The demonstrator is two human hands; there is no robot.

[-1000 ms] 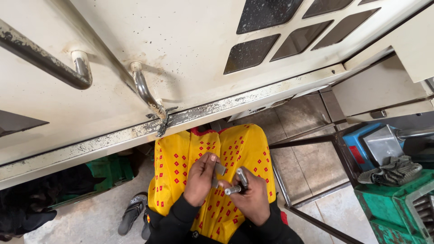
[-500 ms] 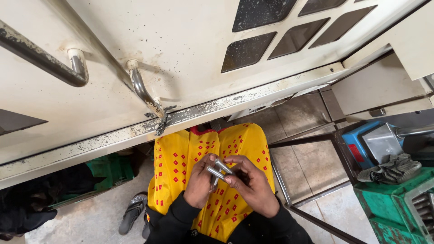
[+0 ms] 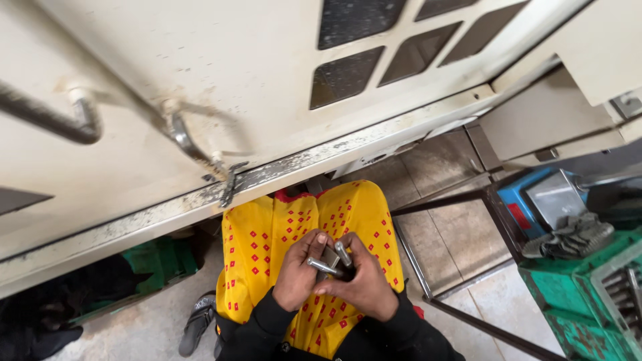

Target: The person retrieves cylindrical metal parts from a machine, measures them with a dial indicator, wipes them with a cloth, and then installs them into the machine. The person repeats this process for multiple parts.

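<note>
Both hands sit slightly lower over the lap than half a second ago, metal pieces turned upright.

Left hand point(image 3: 299, 277) and right hand point(image 3: 361, 287) have fingers curled tight around short grey metal rods point(image 3: 331, 259), above the yellow red-dotted fabric point(image 3: 267, 234); a green crate point(image 3: 588, 301) stands right.

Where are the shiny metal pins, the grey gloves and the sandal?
metal pins point(image 3: 326, 266), head view, the middle of one pin's shaft.
grey gloves point(image 3: 568, 235), head view, the middle of the pile.
sandal point(image 3: 198, 321), head view, its strap.
</note>
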